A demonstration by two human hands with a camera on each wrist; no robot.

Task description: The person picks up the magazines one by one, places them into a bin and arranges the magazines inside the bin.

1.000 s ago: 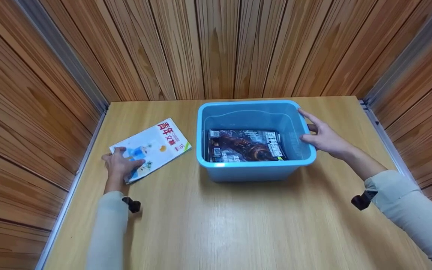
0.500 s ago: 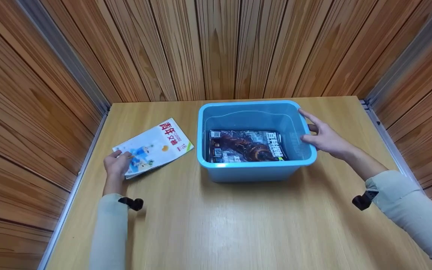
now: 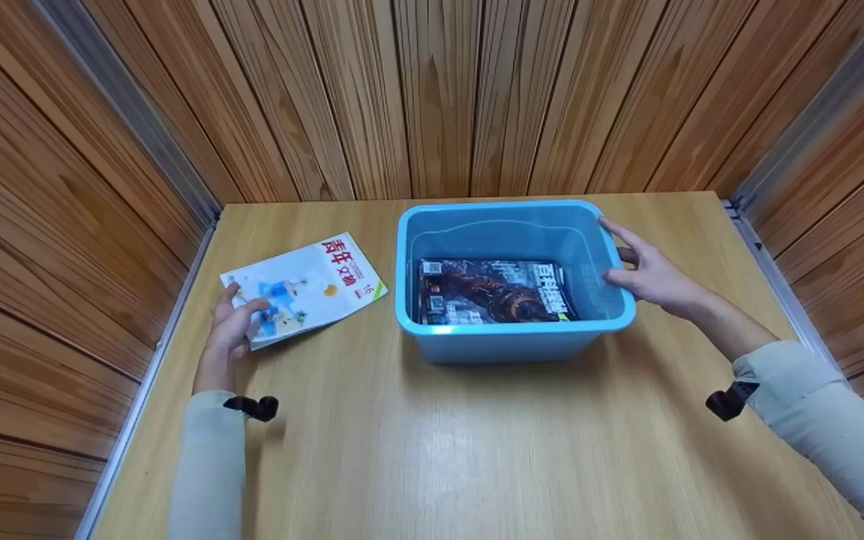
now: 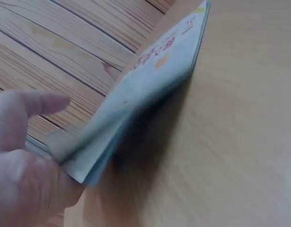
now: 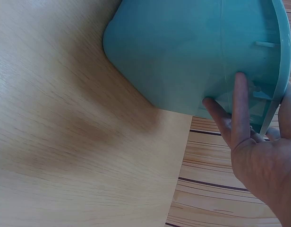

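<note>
A left hand [image 3: 231,324] grasps the near corner of a magazine [image 3: 303,287], lifting its edge off the table [image 3: 432,450]; the right hand [image 3: 653,276] grips a blue tub's [image 3: 511,337] rim, another magazine [image 3: 492,291] lying inside beside it.

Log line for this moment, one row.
left hand: lifting corner of white magazine | right hand: holding blue bin rim | dark magazine inside
</note>
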